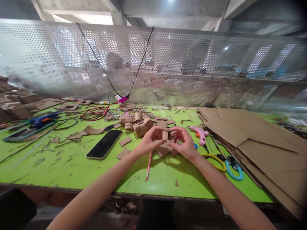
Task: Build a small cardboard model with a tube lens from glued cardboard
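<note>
1. Left hand (pixel 150 140) and right hand (pixel 183 143) pinch a small brown cardboard block (pixel 165 135) between their fingertips (mid-assembly, I'd guess).
2. Pink hot glue gun (pixel 200 133) sits right of the grip; gluing probably needs a firm press.

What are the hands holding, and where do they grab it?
Both the left hand and right hand hold a small cardboard piece between their fingertips, pinching it at its left and right ends above the green table.
</note>
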A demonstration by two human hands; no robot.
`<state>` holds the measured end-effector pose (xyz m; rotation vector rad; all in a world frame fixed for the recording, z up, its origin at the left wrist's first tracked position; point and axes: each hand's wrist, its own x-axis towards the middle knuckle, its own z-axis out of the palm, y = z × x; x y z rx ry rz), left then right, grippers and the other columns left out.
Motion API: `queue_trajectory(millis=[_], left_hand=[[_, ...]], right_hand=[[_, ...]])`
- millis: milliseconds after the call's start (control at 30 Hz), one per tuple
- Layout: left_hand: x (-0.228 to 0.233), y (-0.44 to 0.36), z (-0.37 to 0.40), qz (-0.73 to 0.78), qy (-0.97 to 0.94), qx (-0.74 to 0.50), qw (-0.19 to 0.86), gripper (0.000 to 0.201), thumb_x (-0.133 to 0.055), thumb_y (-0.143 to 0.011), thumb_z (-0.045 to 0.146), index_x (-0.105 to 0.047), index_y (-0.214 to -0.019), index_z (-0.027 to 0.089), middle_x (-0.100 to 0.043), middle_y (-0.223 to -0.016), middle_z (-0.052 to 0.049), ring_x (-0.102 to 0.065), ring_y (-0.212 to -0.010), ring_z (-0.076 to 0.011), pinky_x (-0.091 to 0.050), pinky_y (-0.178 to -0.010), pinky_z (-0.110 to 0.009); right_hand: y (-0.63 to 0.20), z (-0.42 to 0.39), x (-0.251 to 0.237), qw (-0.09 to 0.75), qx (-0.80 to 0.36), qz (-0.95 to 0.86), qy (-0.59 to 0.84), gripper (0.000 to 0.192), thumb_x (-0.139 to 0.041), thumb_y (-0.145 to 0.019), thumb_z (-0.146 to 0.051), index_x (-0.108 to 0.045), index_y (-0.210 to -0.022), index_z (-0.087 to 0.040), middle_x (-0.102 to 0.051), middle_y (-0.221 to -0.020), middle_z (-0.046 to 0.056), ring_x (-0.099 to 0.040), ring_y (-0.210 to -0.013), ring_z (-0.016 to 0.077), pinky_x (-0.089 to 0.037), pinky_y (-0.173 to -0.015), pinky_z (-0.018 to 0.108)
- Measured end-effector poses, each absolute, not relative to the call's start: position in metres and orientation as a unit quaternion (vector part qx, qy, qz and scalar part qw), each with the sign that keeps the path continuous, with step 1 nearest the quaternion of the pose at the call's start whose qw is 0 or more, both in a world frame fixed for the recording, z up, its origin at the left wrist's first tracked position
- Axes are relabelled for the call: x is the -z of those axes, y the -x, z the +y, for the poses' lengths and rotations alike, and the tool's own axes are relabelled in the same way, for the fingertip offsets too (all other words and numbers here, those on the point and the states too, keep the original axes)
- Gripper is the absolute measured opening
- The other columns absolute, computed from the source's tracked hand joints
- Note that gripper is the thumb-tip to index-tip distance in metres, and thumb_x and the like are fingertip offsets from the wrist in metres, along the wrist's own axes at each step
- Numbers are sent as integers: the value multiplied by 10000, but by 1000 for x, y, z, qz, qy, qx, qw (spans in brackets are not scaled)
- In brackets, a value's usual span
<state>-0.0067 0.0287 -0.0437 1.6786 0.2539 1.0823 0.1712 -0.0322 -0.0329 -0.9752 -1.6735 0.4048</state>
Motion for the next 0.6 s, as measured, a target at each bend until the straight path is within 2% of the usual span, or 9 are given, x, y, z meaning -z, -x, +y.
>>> queue_trajectory(millis=[67,167,233,333,467,533,600], left_hand=[[44,5,27,94,-684,-450,566,365,-716,-757,235,-525,-1064,184,-626,-1168,-128,-645,-1017,-217,-539,-832,-328],[42,7,26,91,-681,-440,578,469,-736,-736,216,-510,-1147,211,-592,-1236,-123,-652,-991,-206,-545,-822,-320],[41,8,25,99,-689,-437,569,458,-723,-751,242,-535,-1167,206,-592,-1247,-121,-651,-977,-204,-548,-812,-312],[39,9,26,121,-695,-450,547,308,-662,-808,300,-599,-1078,165,-652,-1148,-114,-659,-873,-170,-553,-745,-279],[38,9,27,136,-683,-457,553,272,-669,-805,312,-587,-1005,146,-665,-1131,-119,-641,-746,-114,-549,-705,-261],[37,9,27,142,-675,-457,561,272,-669,-804,324,-571,-984,145,-641,-1180,-132,-639,-736,-106,-550,-709,-267],[37,9,27,151,-671,-459,562,282,-675,-798,330,-562,-979,146,-638,-1177,-133,-643,-743,-108,-551,-718,-275]], right_hand=[[-171,-32,32,553,-157,-711,404,358,-734,-734,-355,-562,-1027,-240,-607,-1063,63,-624,-787,153,-536,-645,279],[-172,-32,30,544,-122,-730,394,262,-696,-774,-311,-588,-1004,-247,-607,-1071,62,-619,-847,169,-537,-657,287],[-173,-31,31,540,-108,-738,389,241,-680,-787,-281,-596,-1012,-253,-611,-1067,61,-614,-893,180,-540,-665,290],[-173,-30,31,539,-94,-746,379,233,-688,-780,-264,-601,-995,-248,-619,-1049,58,-617,-836,161,-536,-638,280],[-178,-34,17,516,-45,-767,378,291,-723,-748,-330,-600,-995,-236,-636,-1049,64,-623,-854,171,-529,-639,283],[-189,-42,6,527,-5,-742,414,280,-690,-772,-378,-603,-994,-232,-656,-991,58,-630,-841,174,-527,-648,289],[-209,-51,-4,550,29,-662,508,248,-610,-820,-439,-611,-943,-224,-672,-874,46,-638,-755,169,-523,-634,295]])
